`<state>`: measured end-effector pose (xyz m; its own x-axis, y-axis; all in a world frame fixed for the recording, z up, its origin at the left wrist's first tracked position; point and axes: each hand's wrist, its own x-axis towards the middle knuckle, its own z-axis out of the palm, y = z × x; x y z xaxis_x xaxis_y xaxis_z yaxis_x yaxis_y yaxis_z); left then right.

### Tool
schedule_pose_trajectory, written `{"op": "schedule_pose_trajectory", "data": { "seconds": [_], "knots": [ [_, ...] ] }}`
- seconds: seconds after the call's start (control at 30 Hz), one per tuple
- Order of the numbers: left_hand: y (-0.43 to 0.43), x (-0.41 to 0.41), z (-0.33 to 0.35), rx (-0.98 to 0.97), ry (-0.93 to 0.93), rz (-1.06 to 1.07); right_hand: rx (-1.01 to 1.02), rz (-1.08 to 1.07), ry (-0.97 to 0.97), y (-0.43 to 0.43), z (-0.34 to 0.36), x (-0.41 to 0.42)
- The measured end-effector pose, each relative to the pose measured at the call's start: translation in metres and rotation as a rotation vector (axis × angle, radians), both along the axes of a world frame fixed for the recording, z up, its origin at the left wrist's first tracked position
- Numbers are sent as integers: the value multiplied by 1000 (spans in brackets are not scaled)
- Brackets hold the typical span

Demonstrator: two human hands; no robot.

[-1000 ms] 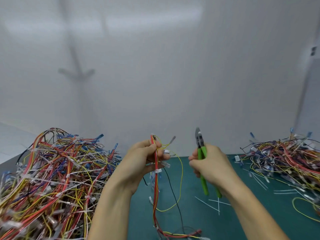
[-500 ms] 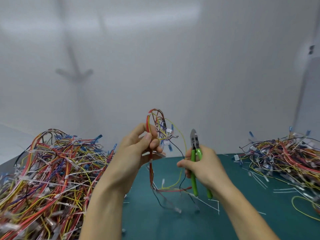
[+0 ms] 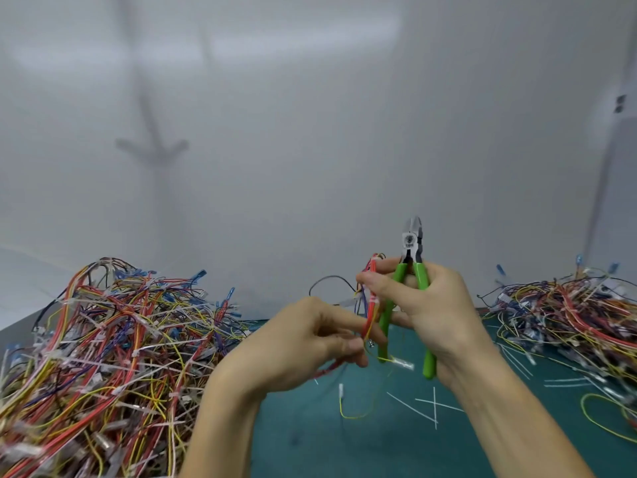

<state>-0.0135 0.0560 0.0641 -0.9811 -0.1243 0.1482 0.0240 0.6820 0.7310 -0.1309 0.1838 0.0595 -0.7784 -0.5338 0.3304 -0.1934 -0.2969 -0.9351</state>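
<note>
- While the right hand [image 3: 436, 305] grips the green cutters [image 3: 411, 242] upright at centre right, its thumb and forefinger pinch the top of the wire bundle [image 3: 371, 305].
- left hand [image 3: 303, 343], frame centre, pinches the bundle's lower end.
- left wire pile [image 3: 113, 339] lower left, right wire pile [image 3: 568, 312] at right edge, both on green mat [image 3: 344, 450].

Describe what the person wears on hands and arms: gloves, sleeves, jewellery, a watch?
Nothing worn shows. The left hand and right hand are bare, with no gloves or rings visible. The left forearm and right forearm are uncovered down to the frame edge: no sleeve, watch or wristband in view.
</note>
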Motion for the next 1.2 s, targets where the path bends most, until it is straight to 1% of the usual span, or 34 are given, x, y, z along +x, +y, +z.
{"op": "schedule_pose_trajectory", "data": {
  "seconds": [0.07,0.1,0.17,0.23,0.27,0.33,0.4,0.47,0.5,0.53,0.6,0.67,0.73,0.83,0.9,0.97,1.0,1.07,1.1,1.13,1.2],
  "knots": [
    [-3,0,-1,19,-30,31,-29,5,47,1,-1,0],
    [-4,0,-1,55,-9,47,-57,15,84,2,-1,-1],
    [-7,2,1,187,102,111,-91,23,174,4,1,-2],
    [-9,8,5,383,221,223,-101,30,258,6,3,-1],
    [-11,11,7,464,248,287,-104,32,287,6,3,-1],
    [-15,16,9,530,258,412,-103,31,324,5,3,2],
    [-21,17,7,504,314,575,-84,15,363,2,1,4],
    [-25,16,5,342,386,792,-57,-10,395,-2,-2,6],
    [-26,16,5,279,411,857,-51,-20,402,-4,-4,6],
    [-26,15,5,271,420,865,-46,-30,409,-5,-6,6],
    [-21,9,8,394,356,766,-22,-26,436,-8,-9,7],
    [-13,2,11,497,273,667,43,27,494,-11,-11,9],
    [-6,-5,8,578,325,622,120,126,547,-13,-14,13],
    [-1,-9,5,784,412,550,174,227,528,-14,-15,13],
    [-3,-8,5,838,429,518,143,263,484,-12,-13,11],
    [-6,-8,4,840,471,524,90,256,363,-11,-11,8],
    [-7,-9,4,819,494,534,64,210,279,-12,-11,5],
    [-9,-7,5,790,536,552,53,39,138,-14,-14,-5],
    [-10,-6,5,783,552,558,116,-75,135,-16,-19,-12],
    [-10,-5,5,774,563,560,255,-197,204,-17,-26,-21],
    [-10,-4,7,746,574,549,687,-375,466,-18,-49,-38]
  ]
}}
